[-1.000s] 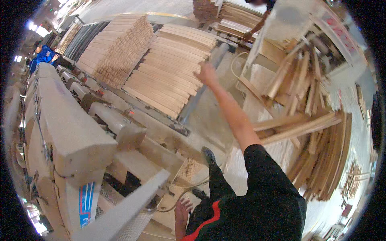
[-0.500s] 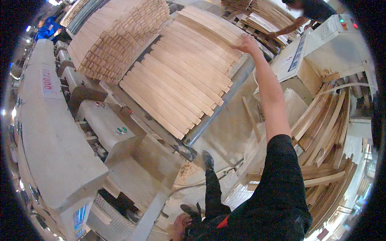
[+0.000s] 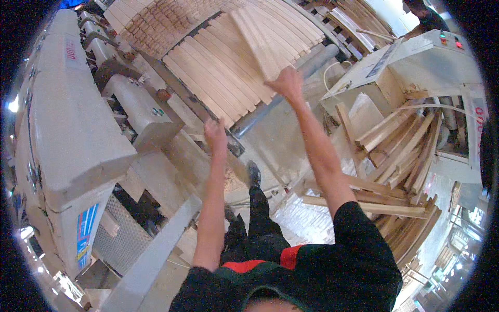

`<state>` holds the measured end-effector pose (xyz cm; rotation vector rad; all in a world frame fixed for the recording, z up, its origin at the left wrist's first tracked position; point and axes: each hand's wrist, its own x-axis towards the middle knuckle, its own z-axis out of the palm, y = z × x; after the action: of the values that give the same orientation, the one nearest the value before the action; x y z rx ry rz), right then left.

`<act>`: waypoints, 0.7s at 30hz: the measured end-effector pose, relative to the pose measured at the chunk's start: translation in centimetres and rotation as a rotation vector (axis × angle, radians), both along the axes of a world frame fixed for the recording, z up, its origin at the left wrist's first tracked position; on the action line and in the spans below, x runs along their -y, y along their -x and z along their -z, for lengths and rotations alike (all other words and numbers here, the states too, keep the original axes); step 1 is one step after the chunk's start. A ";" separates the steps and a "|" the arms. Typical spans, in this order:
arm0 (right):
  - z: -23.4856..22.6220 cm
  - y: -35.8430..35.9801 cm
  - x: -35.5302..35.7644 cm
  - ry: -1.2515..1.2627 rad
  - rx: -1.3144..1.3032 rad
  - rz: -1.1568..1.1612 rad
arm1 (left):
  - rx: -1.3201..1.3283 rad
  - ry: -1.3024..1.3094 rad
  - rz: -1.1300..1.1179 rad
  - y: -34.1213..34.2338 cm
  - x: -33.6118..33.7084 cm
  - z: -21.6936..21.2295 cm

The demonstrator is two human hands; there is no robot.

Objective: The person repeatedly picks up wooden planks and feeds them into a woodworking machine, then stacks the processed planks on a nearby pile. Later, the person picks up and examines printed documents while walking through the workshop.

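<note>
Head view shows a broad stack of pale wooden boards [image 3: 223,73] beside a long grey machine [image 3: 67,135]. One board [image 3: 254,47] lies tilted across the stack, its near end gripped by the closed right hand [image 3: 285,83]. It looks stiff, long and fairly light, best held with 2 hands near the ends. The left hand [image 3: 215,136] hangs open, empty, just below the stack.

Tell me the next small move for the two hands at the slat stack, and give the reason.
Probably bring the left hand up to the near end of the wooden slat that the right hand has in its grip. The slat is long and lies tilted above the stack of slats, held at one end only, while the left hand hangs open and empty in the air just short of the stack.
</note>
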<state>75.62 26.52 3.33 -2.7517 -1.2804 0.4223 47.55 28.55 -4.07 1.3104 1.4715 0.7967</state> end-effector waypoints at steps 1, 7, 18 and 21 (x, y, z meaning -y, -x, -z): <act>-0.2 2.5 1.0 -0.048 -0.007 0.033 | -0.038 0.120 -0.055 -0.6 -1.8 0.3; 1.2 8.6 4.1 -0.170 0.006 0.003 | -0.307 0.145 0.133 -2.3 -4.7 1.3; 0.5 11.3 4.7 -0.259 -0.101 -0.018 | 0.379 0.271 0.188 -0.6 2.5 -0.4; 1.5 10.6 4.6 -0.274 -0.161 -0.018 | 0.321 0.119 0.233 -0.8 3.1 0.7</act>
<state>64.98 21.87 1.80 -2.4301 -1.2235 0.4249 48.32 25.42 -4.75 1.1763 1.0745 0.7159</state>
